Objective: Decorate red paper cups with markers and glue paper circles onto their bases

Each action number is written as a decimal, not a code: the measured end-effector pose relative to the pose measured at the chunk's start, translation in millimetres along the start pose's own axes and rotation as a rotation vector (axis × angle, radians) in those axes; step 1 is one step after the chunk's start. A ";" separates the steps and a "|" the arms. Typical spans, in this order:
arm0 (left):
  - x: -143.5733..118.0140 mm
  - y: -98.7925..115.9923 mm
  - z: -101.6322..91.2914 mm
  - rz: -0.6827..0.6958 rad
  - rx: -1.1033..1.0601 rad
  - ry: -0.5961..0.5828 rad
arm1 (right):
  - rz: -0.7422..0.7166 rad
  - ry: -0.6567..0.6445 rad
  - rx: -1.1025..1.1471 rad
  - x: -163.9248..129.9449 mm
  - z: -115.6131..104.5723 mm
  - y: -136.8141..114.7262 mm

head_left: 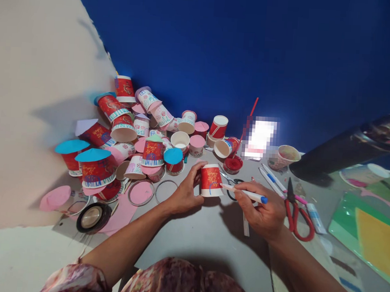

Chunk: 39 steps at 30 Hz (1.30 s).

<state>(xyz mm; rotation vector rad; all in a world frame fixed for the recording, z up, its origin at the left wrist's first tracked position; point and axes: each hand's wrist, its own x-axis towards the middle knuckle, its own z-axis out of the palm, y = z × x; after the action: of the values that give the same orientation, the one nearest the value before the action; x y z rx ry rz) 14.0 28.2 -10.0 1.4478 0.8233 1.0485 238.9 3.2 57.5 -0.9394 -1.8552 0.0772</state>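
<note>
My left hand is wrapped round the far left side of a red paper cup, which it holds upside down over the grey table. Blue strokes show on the cup's red wall, and a white band runs round its lower edge. Between the fingers of my right hand is a white marker pen with a blue end. The pen's tip points left and meets, or nearly meets, the cup's right side. Behind my right hand lies a pair of scissors with black handles, partly hidden.
Decorated paper cups with paper tops are heaped at the left. A small red paint pot holds a brush. Red-handled scissors, a glue tube and a tall dark bottle stand or lie at the right.
</note>
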 end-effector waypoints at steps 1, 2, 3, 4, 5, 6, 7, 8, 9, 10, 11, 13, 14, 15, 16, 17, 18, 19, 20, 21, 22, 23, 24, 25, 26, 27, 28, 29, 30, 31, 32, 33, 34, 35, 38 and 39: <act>0.0 -0.3 -0.1 0.001 -0.002 0.000 | 0.002 0.006 0.004 0.2 -0.4 -0.4; 0.0 -0.5 0.0 0.003 -0.004 -0.001 | 0.005 0.011 0.010 0.3 -0.8 -1.0; -0.1 -0.6 0.0 0.007 -0.007 -0.004 | 0.008 0.016 0.015 0.5 -1.0 -1.8; -0.2 -0.5 0.2 0.010 -0.011 -0.008 | 0.012 0.015 0.020 0.5 -1.0 -2.7; -0.3 -0.4 0.4 0.011 -0.016 -0.012 | 0.017 0.008 0.024 0.6 -0.8 -3.5; -0.4 -0.3 0.6 0.011 -0.020 -0.016 | 0.017 -0.002 0.028 0.6 -0.5 -4.2; -0.6 -0.2 0.8 0.010 -0.020 -0.019 | 0.017 -0.012 0.031 0.5 -0.1 -4.6; -0.7 -0.2 0.9 0.010 -0.019 -0.021 | 0.017 -0.018 0.032 0.4 0.2 -4.6; -0.7 -0.2 0.8 0.012 -0.018 -0.024 | 0.017 -0.021 0.031 0.3 0.6 -4.3; -0.7 -0.4 0.7 0.016 -0.019 -0.027 | 0.017 -0.018 0.028 0.2 0.8 -3.7; -0.6 -0.7 0.5 0.021 -0.021 -0.029 | 0.016 -0.011 0.024 0.1 0.9 -3.0; -0.2 -1.3 -0.1 0.029 -0.030 -0.033 | 0.014 0.005 0.016 0.1 0.9 -1.6; -0.1 -1.6 -0.3 0.032 -0.035 -0.033 | 0.011 0.014 0.014 0.3 0.9 -1.2; 0.1 -1.8 -0.5 0.033 -0.038 -0.032 | 0.012 0.019 0.012 0.4 0.8 -1.1; 0.2 -1.9 -0.5 0.032 -0.038 -0.029 | 0.014 0.021 0.011 0.6 0.8 -1.2; 0.3 -2.0 -0.5 0.029 -0.038 -0.028 | 0.016 0.022 0.008 0.8 0.9 -1.4; 0.3 -2.0 -0.3 0.023 -0.038 -0.028 | 0.020 0.021 0.005 0.9 1.0 -1.8; 0.3 -1.8 -0.2 0.017 -0.039 -0.029 | 0.023 0.017 0.004 0.9 1.1 -2.0; 0.2 -1.7 -0.1 0.013 -0.041 -0.031 | 0.023 0.015 0.002 0.9 1.1 -2.2; 0.1 -1.4 0.0 0.010 -0.043 -0.033 | 0.021 0.014 0.002 0.9 1.1 -2.2; 0.0 -1.2 -0.1 0.009 -0.044 -0.033 | 0.018 0.012 0.001 0.9 0.9 -2.0; -0.2 -0.8 -0.2 0.010 -0.042 -0.031 | 0.014 0.010 0.001 0.9 0.6 -1.7; -0.3 -0.4 -0.4 0.010 -0.037 -0.026 | 0.011 0.010 -0.001 0.9 0.3 -1.4; -0.3 0.0 -0.6 0.007 -0.032 -0.021 | 0.010 0.014 -0.005 1.0 0.0 -1.0; -0.4 0.5 -0.8 0.003 -0.029 -0.019 | 0.011 0.019 -0.010 1.0 -0.3 -0.5; -0.4 0.9 -1.0 -0.003 -0.029 -0.021 | 0.013 0.025 -0.013 0.9 -0.5 -0.1; -0.3 1.2 -1.1 -0.006 -0.031 -0.023 | 0.018 0.030 -0.013 0.6 -0.5 0.3; -0.2 1.5 -1.1 -0.006 -0.034 -0.026 | 0.023 0.034 -0.011 0.3 -0.5 0.8; -0.1 1.7 -1.1 -0.004 -0.039 -0.029 | 0.030 0.034 -0.005 -0.1 -0.4 1.3; 0.1 1.8 -0.9 0.001 -0.043 -0.031 | 0.035 0.033 0.003 -0.6 -0.3 1.7; 0.3 2.0 -0.8 0.006 -0.046 -0.031 | 0.040 0.033 0.010 -0.9 -0.2 2.2; 0.4 2.4 -0.6 0.007 -0.048 -0.030 | 0.045 0.031 0.016 -1.1 -0.3 2.6; 0.5 3.0 -0.4 0.003 -0.050 -0.026 | 0.048 0.024 0.022 -1.1 -0.7 2.9; 0.6 3.8 -0.2 -0.005 -0.053 -0.023 | 0.055 0.011 0.029 -1.0 -1.3 3.1; 1.0 7.4 0.1 -0.036 -0.058 -0.013 | 0.097 -0.031 0.049 -0.9 -4.1 3.1; 1.1 8.6 0.3 -0.042 -0.061 -0.014 | 0.114 -0.036 0.056 -1.1 -5.0 3.0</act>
<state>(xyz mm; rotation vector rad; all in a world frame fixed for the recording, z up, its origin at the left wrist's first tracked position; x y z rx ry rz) 14.2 28.0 -1.4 1.3789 0.8024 1.0224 244.8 2.9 57.8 -1.0102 -1.8217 0.2162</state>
